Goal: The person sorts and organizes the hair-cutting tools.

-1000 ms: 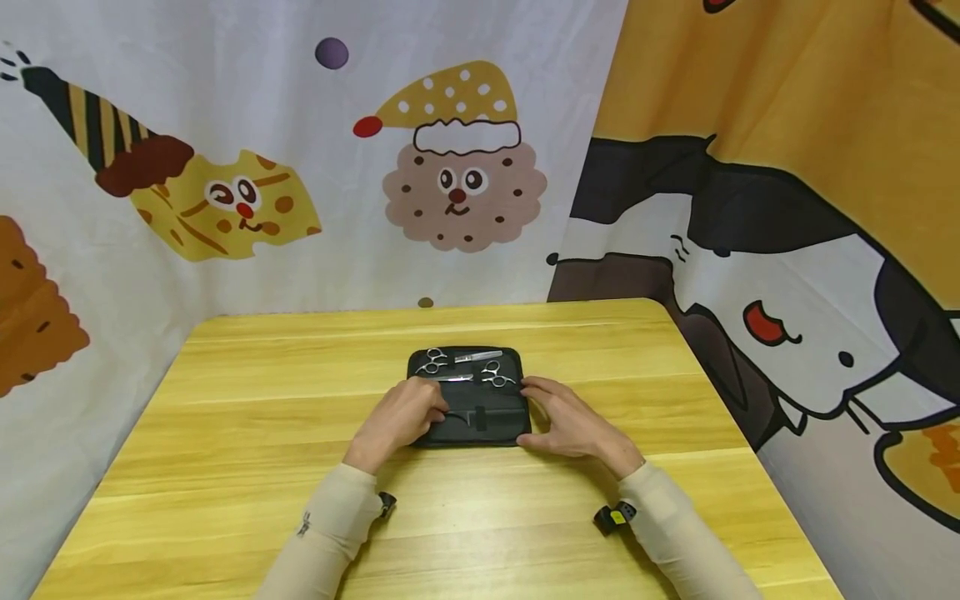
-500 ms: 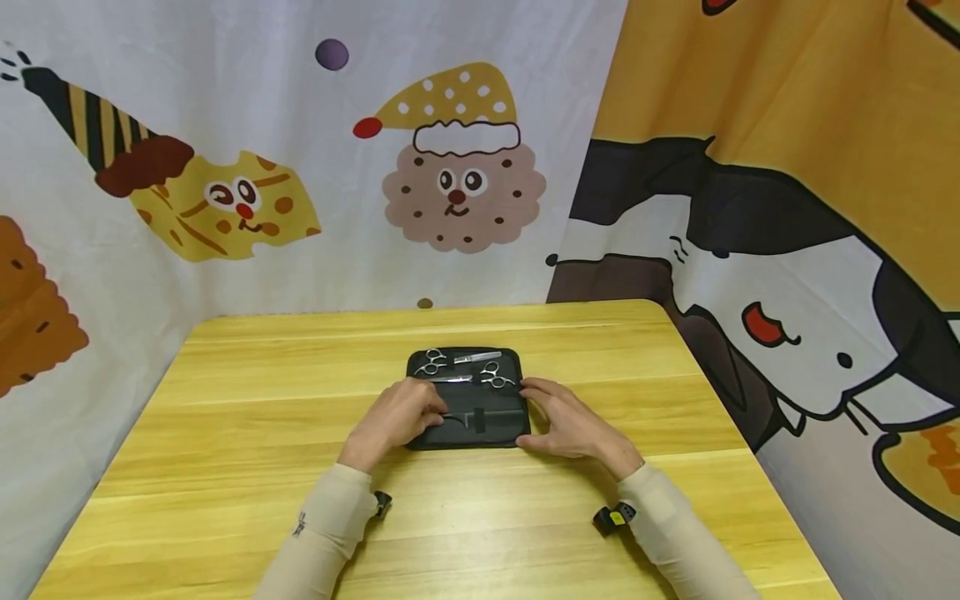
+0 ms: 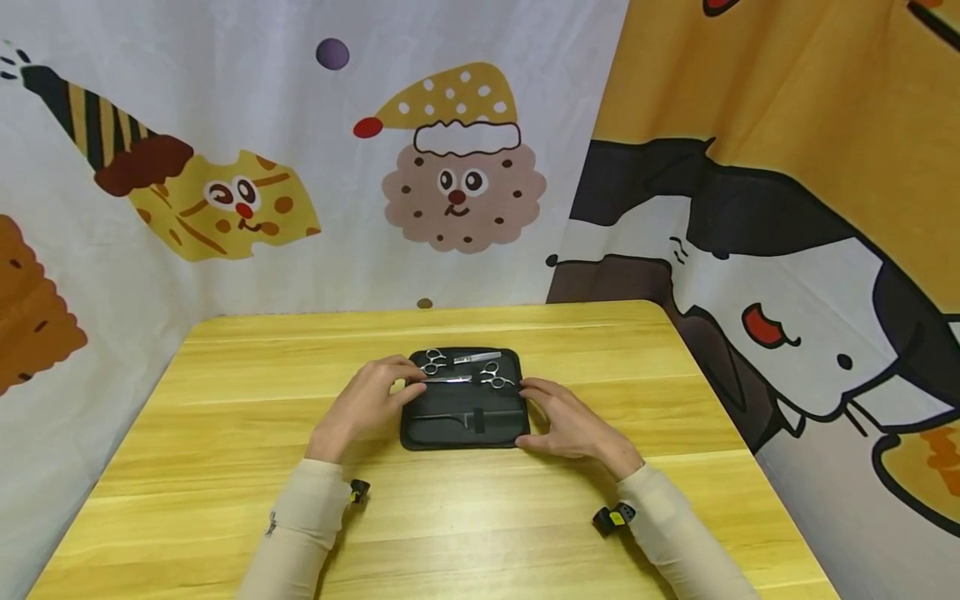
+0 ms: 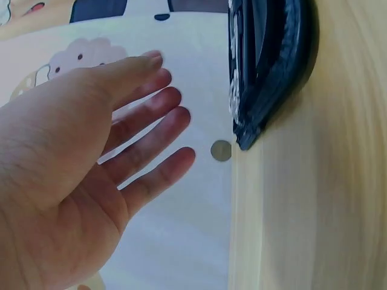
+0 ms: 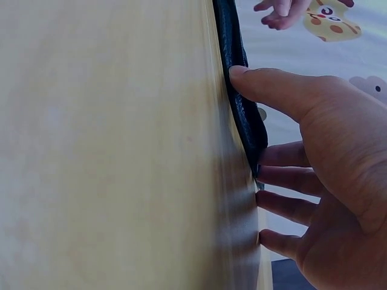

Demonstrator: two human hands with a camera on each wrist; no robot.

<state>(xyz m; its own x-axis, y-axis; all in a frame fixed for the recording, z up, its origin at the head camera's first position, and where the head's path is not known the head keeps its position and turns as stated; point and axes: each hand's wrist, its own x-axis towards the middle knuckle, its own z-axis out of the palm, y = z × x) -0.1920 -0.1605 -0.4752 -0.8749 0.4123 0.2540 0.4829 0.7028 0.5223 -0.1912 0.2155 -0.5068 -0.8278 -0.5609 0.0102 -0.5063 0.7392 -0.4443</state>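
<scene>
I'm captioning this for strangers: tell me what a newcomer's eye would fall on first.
Probably the curtain comes first: a smiling cookie in a spotted yellow hat at the back, and a big cartoon face on the right. Next would be the open black case on the wooden table, between the left hand and right hand, with silver scissors in its far half.

No readable text, brands or numbers; small dark mark [image 3: 272,523] on left sleeve [image 3: 306,504], too small to read.
</scene>
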